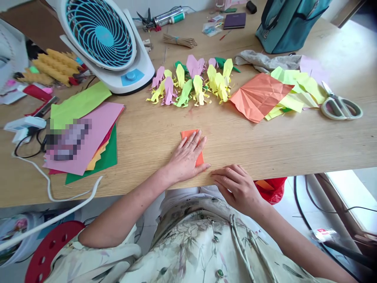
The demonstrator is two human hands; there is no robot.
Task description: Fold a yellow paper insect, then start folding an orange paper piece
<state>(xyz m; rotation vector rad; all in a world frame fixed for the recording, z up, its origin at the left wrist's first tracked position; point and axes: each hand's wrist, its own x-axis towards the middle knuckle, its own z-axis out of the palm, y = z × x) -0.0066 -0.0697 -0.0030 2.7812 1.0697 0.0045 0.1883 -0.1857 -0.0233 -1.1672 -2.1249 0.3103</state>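
Note:
My left hand (pixel 187 157) lies flat, fingers spread, on a small folded orange paper (pixel 188 134) near the front edge of the wooden table (pixel 265 141), pressing it down. My right hand (pixel 235 184) rests at the table's front edge just right of that paper, fingers curled loosely, its fingertips close to the paper's lower corner; it holds nothing. Behind the orange paper stands a row of several folded paper figures (pixel 191 84) in yellow, pink and green.
A creased orange sheet (pixel 259 96) lies on yellow sheets (pixel 300 86) at right, beside scissors (pixel 338 106). A stack of coloured paper (pixel 88 133) lies at left, a white-blue fan (pixel 108 39) behind it, a teal bag (pixel 288 23) at the back right, and a white cable (pixel 59 192) at front left.

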